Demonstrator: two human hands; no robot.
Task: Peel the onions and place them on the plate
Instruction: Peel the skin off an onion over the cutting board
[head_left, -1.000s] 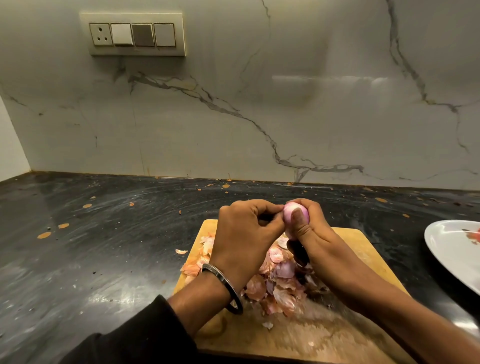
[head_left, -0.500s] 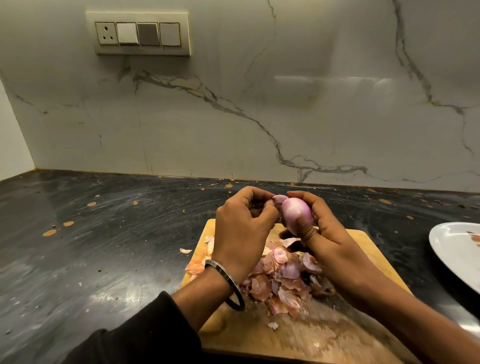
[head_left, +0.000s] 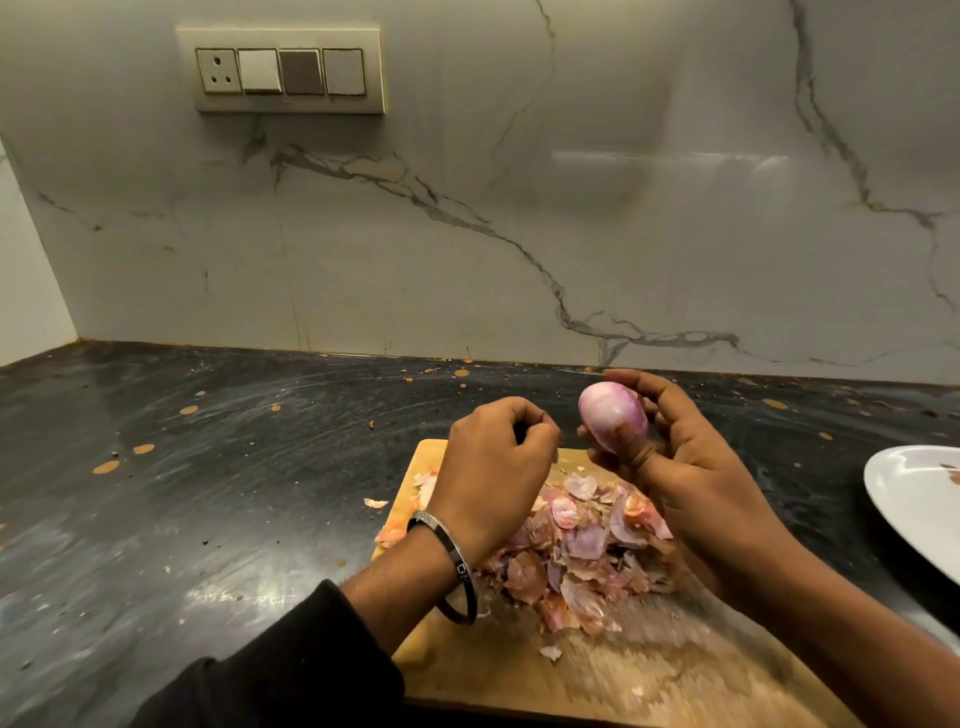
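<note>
A small peeled pink onion is held upright above the wooden cutting board. My right hand grips it, thumb across its front and fingers curled behind. My left hand hovers just left of the onion, apart from it, with fingers curled in and fingertips pinched together; whether a scrap of skin is between them is unclear. A pile of onion skins covers the board's middle. The white plate lies at the right edge, partly cut off.
The board sits on a dark, scuffed countertop dotted with skin flecks. A marble backsplash rises behind, with a switch panel at upper left. One loose skin piece lies left of the board.
My left hand has come off the onion and moved left and down. My right hand has lifted the onion slightly and turned it upright.
</note>
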